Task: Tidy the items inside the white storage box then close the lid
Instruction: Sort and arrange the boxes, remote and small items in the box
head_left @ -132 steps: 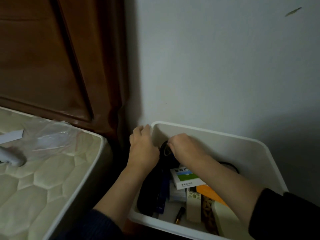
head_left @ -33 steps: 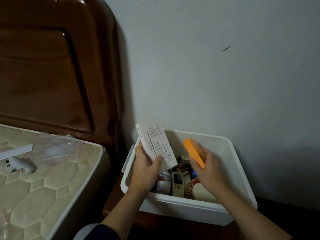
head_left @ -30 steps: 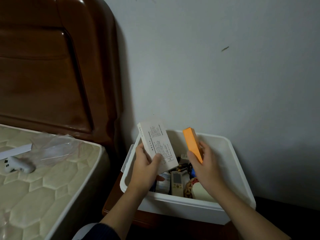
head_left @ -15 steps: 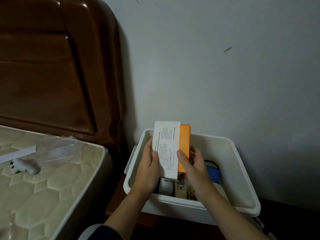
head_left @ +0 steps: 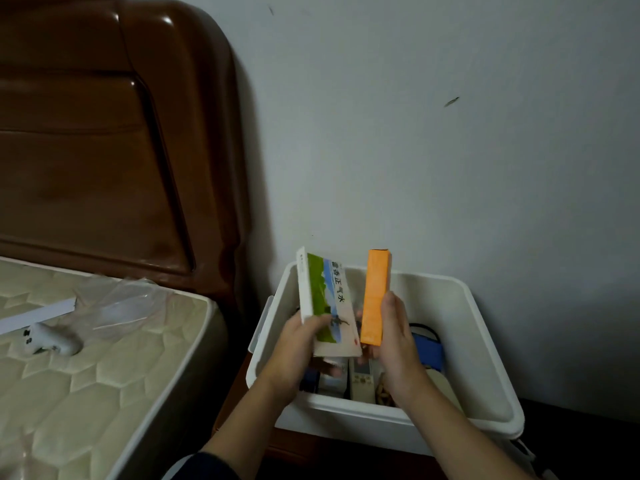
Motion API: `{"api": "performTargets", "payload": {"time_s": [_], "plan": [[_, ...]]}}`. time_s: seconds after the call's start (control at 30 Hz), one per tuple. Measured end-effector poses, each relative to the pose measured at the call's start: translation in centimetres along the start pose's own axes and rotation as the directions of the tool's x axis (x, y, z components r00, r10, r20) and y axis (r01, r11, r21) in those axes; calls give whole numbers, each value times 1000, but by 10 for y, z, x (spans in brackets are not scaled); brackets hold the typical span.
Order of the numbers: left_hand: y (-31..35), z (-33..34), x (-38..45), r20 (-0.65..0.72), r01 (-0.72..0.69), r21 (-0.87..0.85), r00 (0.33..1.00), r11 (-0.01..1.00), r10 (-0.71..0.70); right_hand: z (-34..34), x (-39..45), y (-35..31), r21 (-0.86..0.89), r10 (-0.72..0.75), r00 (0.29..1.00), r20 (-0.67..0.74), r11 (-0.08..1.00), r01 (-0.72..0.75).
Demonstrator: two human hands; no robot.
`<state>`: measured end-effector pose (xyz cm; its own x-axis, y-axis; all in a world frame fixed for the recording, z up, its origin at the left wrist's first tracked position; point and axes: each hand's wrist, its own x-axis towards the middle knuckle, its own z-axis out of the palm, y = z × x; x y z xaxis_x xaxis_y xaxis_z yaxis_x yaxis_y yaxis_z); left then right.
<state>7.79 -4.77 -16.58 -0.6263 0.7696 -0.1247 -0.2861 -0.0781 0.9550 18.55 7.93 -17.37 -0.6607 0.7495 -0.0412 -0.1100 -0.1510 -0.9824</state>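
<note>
The open white storage box point(head_left: 467, 327) stands on a dark wooden bedside stand against the wall. My left hand point(head_left: 294, 344) holds a white carton with a green and blue front point(head_left: 325, 299) upright above the box. Beside it, my right hand point(head_left: 394, 334) grips a narrow orange carton point(head_left: 374, 292), also upright, a small gap between the two cartons. Inside the box lie a pale remote control point(head_left: 362, 379), a blue item point(head_left: 427, 351) and other small packs, partly hidden by my hands. No lid is in view.
A quilted mattress point(head_left: 104, 375) lies to the left with a small white controller point(head_left: 48, 339), a white strip point(head_left: 38, 315) and clear plastic wrap point(head_left: 121, 303) on it. A brown headboard point(head_left: 104, 150) rises behind. A grey wall point(head_left: 450, 133) backs the box.
The white carton has been turned so its green and blue front faces me. The two cartons, pressed together half a second ago, are now slightly apart.
</note>
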Motion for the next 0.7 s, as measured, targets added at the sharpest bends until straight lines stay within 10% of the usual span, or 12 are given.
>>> {"api": "performTargets", "payload": {"time_s": [0.37, 0.7], "plan": [[-4, 0, 4, -210, -123, 67, 968, 990, 134, -5, 1, 4, -89, -43, 998, 55, 995, 48], [-4, 5, 1, 29, -133, 201, 991, 971, 129, 6, -4, 2, -277, 103, 966, 238, 960, -34]]}}
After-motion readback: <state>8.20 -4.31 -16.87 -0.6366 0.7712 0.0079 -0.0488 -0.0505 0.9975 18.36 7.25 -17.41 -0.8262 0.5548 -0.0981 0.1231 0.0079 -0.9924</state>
